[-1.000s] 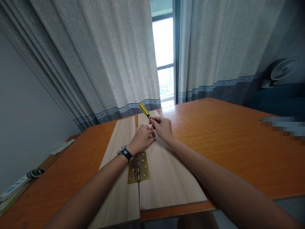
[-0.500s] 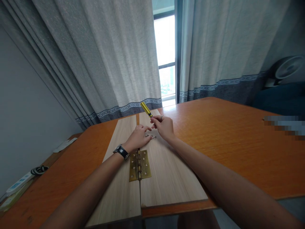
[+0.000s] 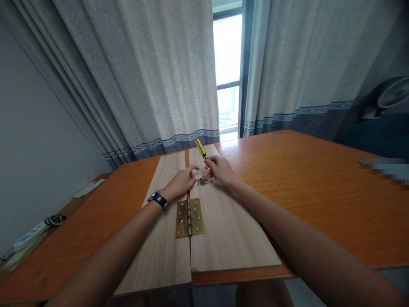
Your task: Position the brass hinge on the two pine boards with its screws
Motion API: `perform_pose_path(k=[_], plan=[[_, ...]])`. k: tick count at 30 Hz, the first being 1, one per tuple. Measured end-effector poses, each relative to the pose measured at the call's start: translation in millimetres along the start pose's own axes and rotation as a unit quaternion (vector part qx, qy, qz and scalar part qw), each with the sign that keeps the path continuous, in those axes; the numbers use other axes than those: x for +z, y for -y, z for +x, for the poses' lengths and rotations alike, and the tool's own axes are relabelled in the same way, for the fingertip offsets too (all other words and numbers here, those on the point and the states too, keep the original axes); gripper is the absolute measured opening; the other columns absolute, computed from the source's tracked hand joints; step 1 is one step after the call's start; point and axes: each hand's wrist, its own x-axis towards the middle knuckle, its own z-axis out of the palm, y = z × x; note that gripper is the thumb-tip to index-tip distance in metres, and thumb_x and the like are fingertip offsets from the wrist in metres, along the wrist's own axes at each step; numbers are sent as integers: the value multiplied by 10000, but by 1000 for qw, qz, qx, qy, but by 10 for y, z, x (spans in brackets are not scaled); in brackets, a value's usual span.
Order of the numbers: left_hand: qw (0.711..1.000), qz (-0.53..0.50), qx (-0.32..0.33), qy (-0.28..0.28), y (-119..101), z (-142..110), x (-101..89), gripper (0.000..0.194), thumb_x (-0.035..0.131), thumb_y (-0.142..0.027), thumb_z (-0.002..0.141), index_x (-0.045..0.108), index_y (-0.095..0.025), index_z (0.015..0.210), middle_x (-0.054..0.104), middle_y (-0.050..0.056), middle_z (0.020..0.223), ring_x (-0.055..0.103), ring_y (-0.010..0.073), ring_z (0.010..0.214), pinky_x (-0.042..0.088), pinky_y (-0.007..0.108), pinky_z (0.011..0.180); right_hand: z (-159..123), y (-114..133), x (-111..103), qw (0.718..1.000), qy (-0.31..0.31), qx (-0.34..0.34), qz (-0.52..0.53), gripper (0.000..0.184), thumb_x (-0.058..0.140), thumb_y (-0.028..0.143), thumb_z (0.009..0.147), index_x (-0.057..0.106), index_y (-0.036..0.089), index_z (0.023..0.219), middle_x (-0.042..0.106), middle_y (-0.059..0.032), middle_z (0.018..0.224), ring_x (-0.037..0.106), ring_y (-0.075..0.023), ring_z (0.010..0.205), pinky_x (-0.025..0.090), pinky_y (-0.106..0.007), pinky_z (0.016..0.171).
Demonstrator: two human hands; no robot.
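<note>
My right hand (image 3: pixel 220 168) grips a screwdriver (image 3: pixel 200 148) just below its yellow and black handle, which tilts up and to the left. Several small dark screws (image 3: pixel 202 182) lie in a little pile on the right wooden board (image 3: pixel 230 238), just below that hand. Left of the pile is my left hand (image 3: pixel 180 183), thumb and forefinger apart and nothing visible between them. Nearer to me, a brass hinge (image 3: pixel 189 218) lies spread over the seam between the right board and the left wooden board (image 3: pixel 159 256). Bare holes show in both its leaves.
Both boards rest on an orange-brown wooden table (image 3: pixel 303 196). A white power strip (image 3: pixel 30 236) with a coiled black cable lies at the far left. Grey curtains (image 3: pixel 153 76) hang behind the table, and a fan (image 3: pixel 393 91) stands at the far right.
My left hand has drawn back to the left, uncovering more of the screw pile. The right hand still holds the screwdriver, now a little more upright. The view has shifted slightly.
</note>
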Motion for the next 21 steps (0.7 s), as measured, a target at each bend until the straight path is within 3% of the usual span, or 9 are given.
perform_pose_path(k=[9, 21], plan=[[999, -46, -8, 18, 6, 24, 44, 364, 613, -159, 815, 628, -168, 1179, 677, 6, 803, 620, 144, 685, 466, 237, 686, -51, 93, 4, 1000, -3, 24, -18, 164, 421, 108, 990, 458, 189, 852, 602, 52, 512, 650, -143, 403, 532, -208, 391], [999, -44, -2, 9, -91, 50, 71, 368, 594, -119, 827, 634, -167, 1189, 681, 15, 836, 614, 143, 709, 449, 224, 675, -4, 27, -14, 999, -43, 7, -33, 174, 424, 136, 994, 448, 206, 837, 694, 5, 609, 671, -138, 458, 546, -222, 450]])
